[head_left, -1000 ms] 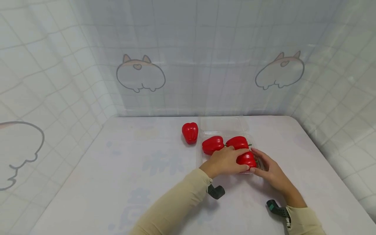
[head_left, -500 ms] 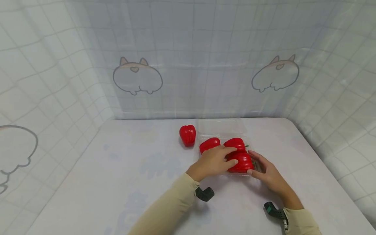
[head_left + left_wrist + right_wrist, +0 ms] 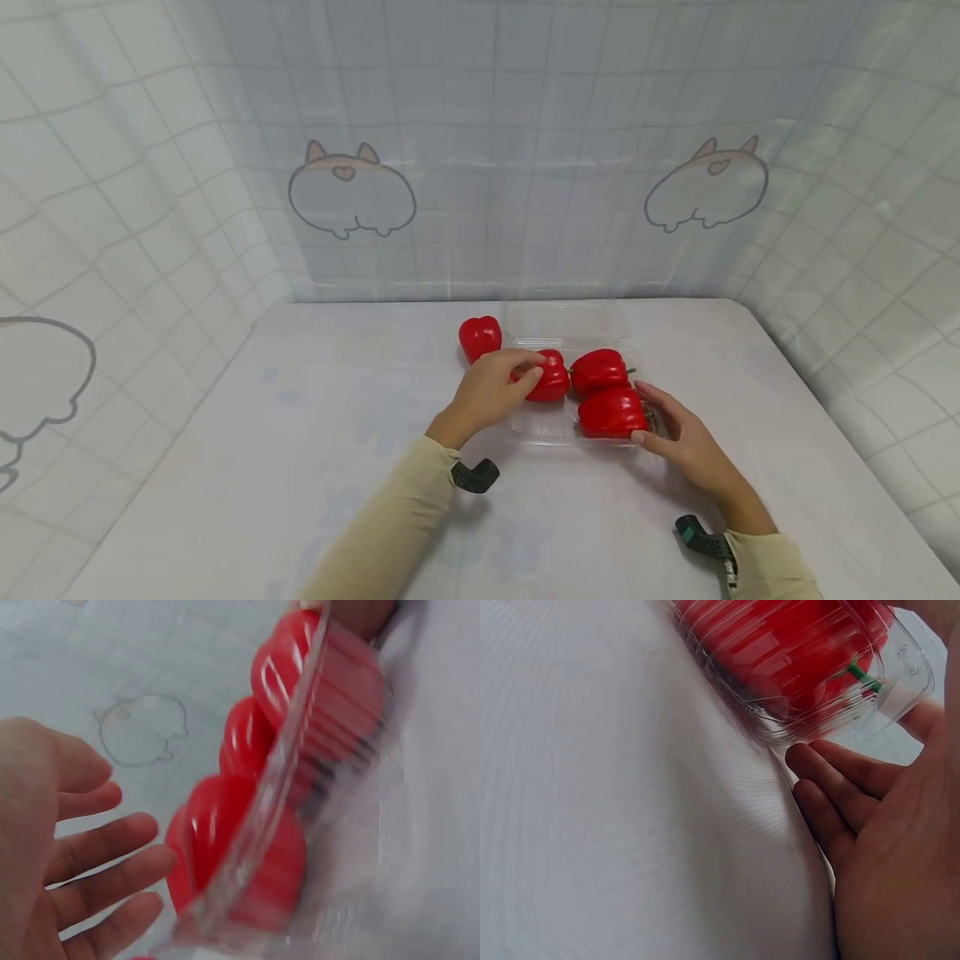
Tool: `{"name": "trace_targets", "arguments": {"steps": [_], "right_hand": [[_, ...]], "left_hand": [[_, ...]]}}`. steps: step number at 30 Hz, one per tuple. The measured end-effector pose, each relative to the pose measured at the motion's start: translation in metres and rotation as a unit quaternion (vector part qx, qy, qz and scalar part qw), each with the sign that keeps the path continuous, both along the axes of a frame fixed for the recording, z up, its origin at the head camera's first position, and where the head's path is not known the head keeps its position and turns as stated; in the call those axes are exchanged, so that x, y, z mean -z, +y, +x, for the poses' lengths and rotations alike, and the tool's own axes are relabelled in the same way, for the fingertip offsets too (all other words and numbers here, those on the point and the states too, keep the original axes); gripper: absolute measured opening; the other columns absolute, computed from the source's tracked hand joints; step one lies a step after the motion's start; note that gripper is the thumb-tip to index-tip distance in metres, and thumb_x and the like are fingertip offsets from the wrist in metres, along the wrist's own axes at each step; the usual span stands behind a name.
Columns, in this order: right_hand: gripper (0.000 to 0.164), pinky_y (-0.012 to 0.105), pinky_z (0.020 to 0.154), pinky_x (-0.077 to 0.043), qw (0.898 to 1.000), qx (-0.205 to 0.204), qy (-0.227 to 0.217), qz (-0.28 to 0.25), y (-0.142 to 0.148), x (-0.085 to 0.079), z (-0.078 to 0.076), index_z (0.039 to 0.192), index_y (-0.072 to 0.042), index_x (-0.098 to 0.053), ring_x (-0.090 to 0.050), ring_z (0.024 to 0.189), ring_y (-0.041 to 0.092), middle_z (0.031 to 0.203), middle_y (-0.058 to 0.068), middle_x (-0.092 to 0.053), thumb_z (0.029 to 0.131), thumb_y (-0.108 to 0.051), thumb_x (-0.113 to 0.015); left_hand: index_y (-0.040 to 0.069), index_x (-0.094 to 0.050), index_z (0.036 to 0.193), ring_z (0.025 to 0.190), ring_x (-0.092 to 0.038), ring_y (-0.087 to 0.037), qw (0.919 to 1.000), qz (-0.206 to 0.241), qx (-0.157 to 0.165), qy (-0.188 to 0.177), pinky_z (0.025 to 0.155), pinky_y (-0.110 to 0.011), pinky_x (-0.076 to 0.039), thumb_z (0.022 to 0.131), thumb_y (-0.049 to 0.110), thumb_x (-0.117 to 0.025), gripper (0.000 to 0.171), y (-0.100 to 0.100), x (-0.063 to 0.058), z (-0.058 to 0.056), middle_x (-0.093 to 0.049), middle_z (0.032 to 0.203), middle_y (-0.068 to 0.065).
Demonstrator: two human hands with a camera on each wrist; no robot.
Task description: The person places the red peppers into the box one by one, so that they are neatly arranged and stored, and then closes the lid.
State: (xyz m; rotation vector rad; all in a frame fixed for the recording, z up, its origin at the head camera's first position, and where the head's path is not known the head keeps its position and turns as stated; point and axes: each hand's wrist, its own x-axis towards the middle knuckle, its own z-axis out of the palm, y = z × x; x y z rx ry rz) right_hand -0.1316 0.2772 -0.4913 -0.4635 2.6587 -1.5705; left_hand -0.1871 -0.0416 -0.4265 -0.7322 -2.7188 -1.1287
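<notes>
A clear plastic clamshell container [image 3: 536, 432] stands with its lid folded back, holding three red bell peppers. One bell pepper [image 3: 613, 413] lies at the front right, another bell pepper [image 3: 598, 372] behind it, and the third bell pepper [image 3: 552, 382] at the back left. My left hand [image 3: 486, 390] hovers over the container's left side, partly hiding the third pepper. In the left wrist view its fingers [image 3: 112, 847] are loosely spread with nothing between them. My right hand [image 3: 693, 446] holds the container's right end, thumb at the front corner and fingers along the side.
A further red bell pepper [image 3: 480, 336] lies on the white table [image 3: 360, 375], left of the container, partly behind my left hand. The open lid [image 3: 562, 319] reaches toward the table's back edge. White gridded curtains [image 3: 480, 167] stand around the table.
My left hand has let go of the front right pepper and moved left over the container's left side. The front pepper moved slightly left. My right hand has stayed at the container.
</notes>
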Motion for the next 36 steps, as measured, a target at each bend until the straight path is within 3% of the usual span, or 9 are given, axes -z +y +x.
{"name": "trace_targets", "arguments": {"steps": [4, 11, 18, 24, 29, 36], "right_hand": [[0.077, 0.004, 0.098, -0.026, 1.000, -0.001, 0.003, 0.003, 0.000, -0.001, -0.001, 0.157, -0.013, -0.031, -0.029, 0.145, 0.039, 0.158, 0.015, -0.035, 0.092, -0.027, -0.071], [0.077, 0.005, 0.098, -0.028, 1.000, 0.000, 0.013, 0.005, 0.002, -0.005, -0.002, 0.157, -0.012, -0.033, -0.032, 0.144, 0.038, 0.157, 0.015, -0.037, 0.092, -0.026, -0.072], [0.075, 0.007, 0.097, -0.031, 1.000, 0.009, 0.016, 0.009, 0.005, -0.006, -0.001, 0.156, -0.015, -0.035, -0.034, 0.142, 0.037, 0.157, 0.013, -0.037, 0.092, -0.026, -0.072], [0.073, 0.010, 0.095, -0.038, 1.000, 0.007, 0.021, -0.003, 0.007, -0.004, -0.001, 0.155, -0.014, -0.037, -0.041, 0.137, 0.035, 0.155, 0.013, -0.039, 0.092, -0.024, -0.072], [0.073, 0.007, 0.096, -0.034, 1.000, 0.010, 0.021, 0.007, 0.008, -0.003, -0.001, 0.155, -0.014, -0.037, -0.037, 0.141, 0.036, 0.156, 0.012, -0.039, 0.092, -0.026, -0.073], [0.074, 0.005, 0.097, -0.030, 1.000, 0.008, 0.020, 0.016, 0.010, -0.001, -0.002, 0.155, -0.016, -0.036, -0.033, 0.144, 0.035, 0.157, 0.012, -0.038, 0.092, -0.027, -0.073]], "left_hand": [[0.018, -0.072, 0.122, 0.096, -0.062, -0.012, 0.9993, 0.016, -0.031, 0.015, 0.080, -0.026, -0.056, 0.096, 0.025, -0.067, 0.028, -0.013, 0.005, -0.007, -0.070, 0.115, 0.004], [0.015, -0.074, 0.116, 0.098, -0.062, -0.018, 0.9913, 0.061, -0.103, 0.054, 0.084, -0.034, -0.057, 0.096, 0.018, -0.068, 0.021, -0.034, 0.009, -0.020, -0.071, 0.109, 0.000], [0.012, -0.074, 0.112, 0.091, -0.062, -0.017, 0.9835, 0.079, -0.140, 0.084, 0.079, -0.032, -0.057, 0.097, 0.017, -0.064, 0.018, -0.046, 0.015, -0.034, -0.071, 0.105, -0.002], [0.012, -0.072, 0.112, 0.094, -0.063, -0.017, 0.9788, 0.103, -0.168, 0.057, 0.079, -0.033, -0.057, 0.098, 0.018, -0.062, 0.018, -0.053, 0.023, -0.043, -0.070, 0.109, -0.001], [0.013, -0.070, 0.113, 0.101, -0.060, -0.018, 0.9748, 0.113, -0.192, 0.018, 0.083, -0.035, -0.056, 0.098, 0.020, -0.062, 0.019, -0.057, 0.026, -0.048, -0.064, 0.112, 0.000], [0.015, -0.057, 0.135, 0.118, -0.052, -0.028, 0.9681, 0.071, -0.234, -0.054, 0.088, -0.043, -0.055, 0.096, 0.031, -0.064, 0.043, -0.055, 0.029, -0.056, -0.052, 0.130, -0.012]]}}
